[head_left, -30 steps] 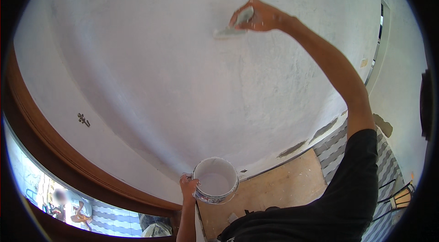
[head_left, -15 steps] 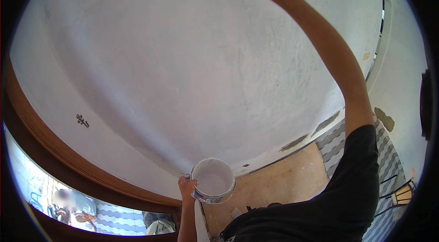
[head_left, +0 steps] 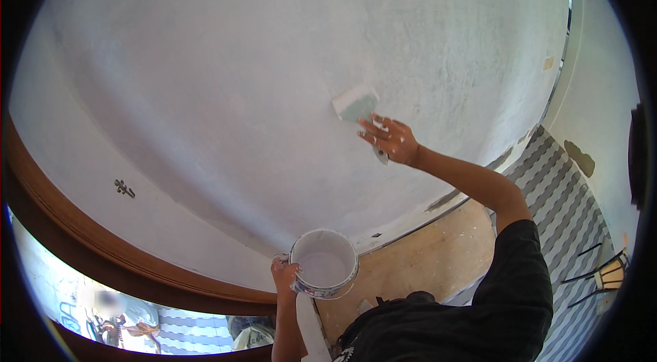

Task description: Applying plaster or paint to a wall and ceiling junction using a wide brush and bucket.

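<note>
My right hand (head_left: 391,139) grips a wide putty knife (head_left: 357,103), its broad blade against the pale wall (head_left: 260,74). White paste covers the upper part of the blade, and white specks dot the fingers. Lower down, my left hand (head_left: 285,274) is closed on the left rim of a round white bucket (head_left: 324,289), thumb over the edge. The bucket tips slightly, so its pale inside shows; I cannot tell how much paste is in it.
A brown wooden frame (head_left: 137,267) curves along the lower left, with a person (head_left: 116,307) beyond it. Beneath the bucket lies a tan board (head_left: 424,249) on patterned tiles (head_left: 540,163). At the right stands a chair (head_left: 606,276). A metal fitting (head_left: 124,188) sits on the left wall.
My right hand has come down from the top of the wall to its middle, bringing the putty knife into full view. The bucket has shifted slightly in my left hand.
</note>
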A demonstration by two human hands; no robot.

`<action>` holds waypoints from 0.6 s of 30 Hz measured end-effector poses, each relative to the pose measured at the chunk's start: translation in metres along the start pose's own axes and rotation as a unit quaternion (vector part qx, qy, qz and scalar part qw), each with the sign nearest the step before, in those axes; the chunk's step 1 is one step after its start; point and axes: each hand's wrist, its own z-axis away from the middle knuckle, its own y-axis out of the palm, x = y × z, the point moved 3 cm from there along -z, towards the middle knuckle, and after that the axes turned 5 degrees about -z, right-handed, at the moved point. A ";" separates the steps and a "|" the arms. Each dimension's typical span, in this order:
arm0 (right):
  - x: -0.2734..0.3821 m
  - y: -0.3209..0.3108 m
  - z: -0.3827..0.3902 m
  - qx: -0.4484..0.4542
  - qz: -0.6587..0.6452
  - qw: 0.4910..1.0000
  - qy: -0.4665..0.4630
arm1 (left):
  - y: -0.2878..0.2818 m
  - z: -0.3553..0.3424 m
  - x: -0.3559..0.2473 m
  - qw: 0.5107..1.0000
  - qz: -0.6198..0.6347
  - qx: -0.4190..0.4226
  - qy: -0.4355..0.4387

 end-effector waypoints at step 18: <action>-0.075 -0.053 -0.123 0.215 -0.263 0.922 0.184 | 0.007 -0.012 0.006 0.991 0.120 0.053 -0.020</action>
